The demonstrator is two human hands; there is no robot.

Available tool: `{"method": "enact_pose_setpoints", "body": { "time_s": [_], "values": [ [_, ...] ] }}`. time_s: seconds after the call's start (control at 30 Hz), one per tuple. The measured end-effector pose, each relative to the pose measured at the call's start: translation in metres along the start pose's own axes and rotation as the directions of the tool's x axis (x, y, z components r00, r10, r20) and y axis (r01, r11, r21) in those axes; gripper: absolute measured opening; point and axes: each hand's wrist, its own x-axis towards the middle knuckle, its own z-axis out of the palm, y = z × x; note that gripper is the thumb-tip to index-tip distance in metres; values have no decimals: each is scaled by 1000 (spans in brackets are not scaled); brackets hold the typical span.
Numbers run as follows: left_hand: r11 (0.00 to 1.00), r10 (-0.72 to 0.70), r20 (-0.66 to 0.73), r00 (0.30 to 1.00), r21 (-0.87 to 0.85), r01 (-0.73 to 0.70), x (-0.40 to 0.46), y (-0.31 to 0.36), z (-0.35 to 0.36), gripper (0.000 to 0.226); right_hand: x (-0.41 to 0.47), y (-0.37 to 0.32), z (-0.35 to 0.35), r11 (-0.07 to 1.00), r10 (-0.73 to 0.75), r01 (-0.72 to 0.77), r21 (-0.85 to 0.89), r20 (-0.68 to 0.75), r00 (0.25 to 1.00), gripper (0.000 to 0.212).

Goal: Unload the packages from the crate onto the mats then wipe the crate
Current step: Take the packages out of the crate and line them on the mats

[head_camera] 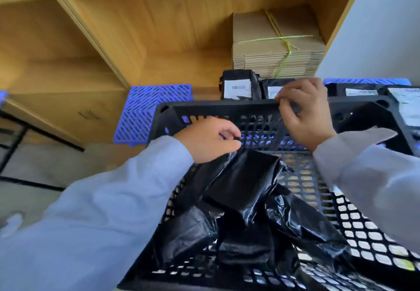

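Inside black lattice crate (229, 109), crinkled glossy black packages (245, 184); left hand (208, 139) pinching one, right hand (303, 109) gripping rim.

Bright, even daylight, source not visible. Soft sheen on the black plastic packages (245, 190) in the crate (227, 109); shadows faint. Slight motion blur throughout, strongest on the sleeves (95, 218) and the left edge. Wide-angle bending tilts the wooden shelf (136, 29) lines at the borders.

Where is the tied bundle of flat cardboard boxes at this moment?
In the head view, the cardboard bundle sits upper right, in the wooden shelf, behind the labelled black packages beyond the crate's far rim.
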Motion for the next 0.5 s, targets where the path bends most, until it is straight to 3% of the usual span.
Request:
{"method": "enact_pose_setpoints", "body": {
  "time_s": [0.07,0.13,0.27,0.4,0.5],
  "values": [
    [988,-68,88,994,148,55,-11,7,30,40,-32,-8,-12,997,1,-8,73,83,997,23],
    [974,-156,149,976,189,127,-21,10,53,49,-62,-19,-26,978,89,-133,160,255,963,21],
    [940,-301,165,939,219,263,-24,14,84,60,-102,-21,-46,921,232,-366,135,565,792,22],
    [902,-416,176,892,201,381,-10,11,109,73,-115,-5,-49,901,286,-431,46,686,670,18],
    [840,-519,176,836,287,461,-5,2,124,88,-118,1,-47,899,292,-438,12,731,617,16]
  ]
}}
